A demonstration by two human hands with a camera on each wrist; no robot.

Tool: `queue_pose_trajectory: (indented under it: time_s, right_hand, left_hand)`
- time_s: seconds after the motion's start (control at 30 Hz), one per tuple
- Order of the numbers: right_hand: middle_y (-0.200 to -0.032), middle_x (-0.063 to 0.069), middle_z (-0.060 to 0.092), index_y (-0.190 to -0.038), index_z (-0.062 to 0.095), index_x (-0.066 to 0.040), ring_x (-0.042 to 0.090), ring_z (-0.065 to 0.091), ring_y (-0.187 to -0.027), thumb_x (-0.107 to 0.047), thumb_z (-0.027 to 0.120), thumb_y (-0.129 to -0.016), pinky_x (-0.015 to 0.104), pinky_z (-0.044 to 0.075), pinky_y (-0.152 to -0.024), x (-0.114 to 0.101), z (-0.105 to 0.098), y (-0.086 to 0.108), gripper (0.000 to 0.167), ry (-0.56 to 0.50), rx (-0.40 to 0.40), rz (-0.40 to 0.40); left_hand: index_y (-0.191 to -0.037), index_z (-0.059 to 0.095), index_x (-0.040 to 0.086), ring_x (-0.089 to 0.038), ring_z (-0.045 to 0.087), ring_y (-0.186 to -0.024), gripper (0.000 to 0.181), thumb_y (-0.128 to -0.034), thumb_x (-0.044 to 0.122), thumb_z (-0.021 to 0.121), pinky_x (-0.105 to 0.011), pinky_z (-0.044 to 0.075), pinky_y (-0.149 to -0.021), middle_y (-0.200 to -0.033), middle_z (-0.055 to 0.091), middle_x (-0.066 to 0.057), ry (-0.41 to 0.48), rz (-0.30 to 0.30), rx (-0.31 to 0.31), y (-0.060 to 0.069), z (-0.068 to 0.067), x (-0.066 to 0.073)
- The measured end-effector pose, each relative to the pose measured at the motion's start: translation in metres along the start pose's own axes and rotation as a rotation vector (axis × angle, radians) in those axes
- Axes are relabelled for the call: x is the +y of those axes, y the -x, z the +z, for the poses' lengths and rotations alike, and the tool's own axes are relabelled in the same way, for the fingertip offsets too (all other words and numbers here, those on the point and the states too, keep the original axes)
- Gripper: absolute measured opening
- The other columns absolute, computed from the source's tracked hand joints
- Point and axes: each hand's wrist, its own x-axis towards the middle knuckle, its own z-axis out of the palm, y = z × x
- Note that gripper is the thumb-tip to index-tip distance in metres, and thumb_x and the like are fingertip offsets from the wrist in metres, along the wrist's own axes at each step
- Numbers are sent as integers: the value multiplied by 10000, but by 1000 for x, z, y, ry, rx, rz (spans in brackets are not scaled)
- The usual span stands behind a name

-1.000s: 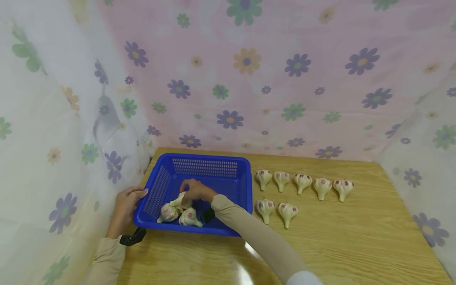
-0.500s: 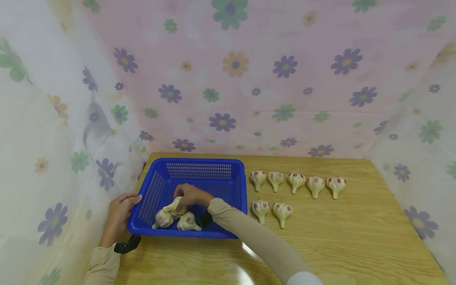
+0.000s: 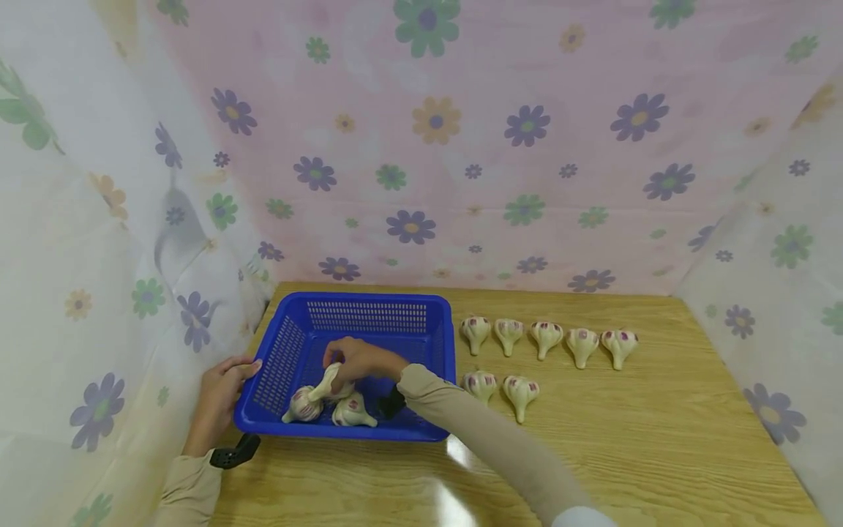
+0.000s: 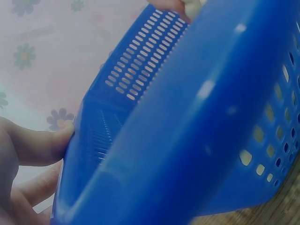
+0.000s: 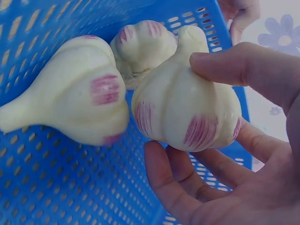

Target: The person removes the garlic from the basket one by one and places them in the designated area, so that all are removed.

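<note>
A blue plastic basket (image 3: 385,432) with slotted sides stands at the left of the table. My left hand (image 3: 220,395) grips its left rim, thumb (image 4: 40,145) on the rim and fingers on the outer side. Inside the basket, my right hand (image 3: 362,360) holds a garlic bulb (image 5: 183,112) between thumb and fingers, its stem pointing down-left in the head view. Two more garlic bulbs lie in the basket: one at the left (image 3: 304,405) and one nearer the front rim (image 3: 354,411). The right fingers are partly hidden in the head view.
Several garlic bulbs form a back row (image 3: 546,337) on the wooden table (image 3: 626,446), right of the basket. Two more lie in front of that row, one (image 3: 521,396) fully visible, the other (image 3: 479,384) partly behind the right sleeve. Flowered cloth (image 3: 461,183) encloses the table.
The head view has shifted slightly. My right hand has raised its garlic bulb a little and moved it slightly right. My left hand has stayed on the basket rim.
</note>
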Motion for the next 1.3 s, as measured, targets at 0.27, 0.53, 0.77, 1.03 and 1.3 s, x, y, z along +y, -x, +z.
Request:
queue_pose_trajectory:
  time_s: [0.27, 0.53, 0.77, 1.03, 1.3]
  right_hand:
    - [-946, 33, 584, -1002, 603, -67, 152, 563, -774, 33, 760, -702, 278, 519, -607, 2, -23, 23, 354, 12, 15, -61]
    - [-993, 13, 594, -1032, 615, -65, 182, 538, -858, 25, 764, -700, 267, 495, -668, 1, -53, 54, 375, 56, 65, -141]
    - [-1011, 5, 588, -1024, 609, -96, 190, 506, -806, 21, 762, -707, 268, 455, -660, 3, -77, 86, 371, 86, 102, -192]
    - [-1034, 34, 576, -1063, 587, -99, 211, 496, -840, -26, 756, -736, 335, 451, -717, 9, -106, 134, 375, 86, 159, -210]
    - [-1202, 67, 513, -1138, 574, -110, 292, 505, -976, -111, 747, -776, 399, 470, -772, 17, -136, 180, 401, 67, 255, -158]
  left_hand:
    - [-1245, 488, -4, -147, 623, -696, 405, -917, 204, 605, -338, 537, -621, -779, 630, 47, 2, 13, -3, -1, 0, -1]
    - [-1257, 484, 8, -141, 627, -711, 418, -912, 206, 614, -331, 536, -634, -788, 630, 56, 9, 10, -12, -5, 0, 7]
    - [-1261, 467, -19, -147, 628, -722, 446, -907, 199, 627, -333, 529, -643, -795, 635, 48, 21, 1, -34, 0, -1, 2]
    - [-1225, 484, -29, -145, 629, -709, 397, -912, 181, 608, -337, 537, -640, -781, 637, 39, 35, 16, -29, 4, -3, -7]
    - [-1196, 521, 4, -157, 636, -693, 366, -908, 206, 624, -352, 541, -620, -770, 644, 27, 39, 18, -26, 2, -2, -3]
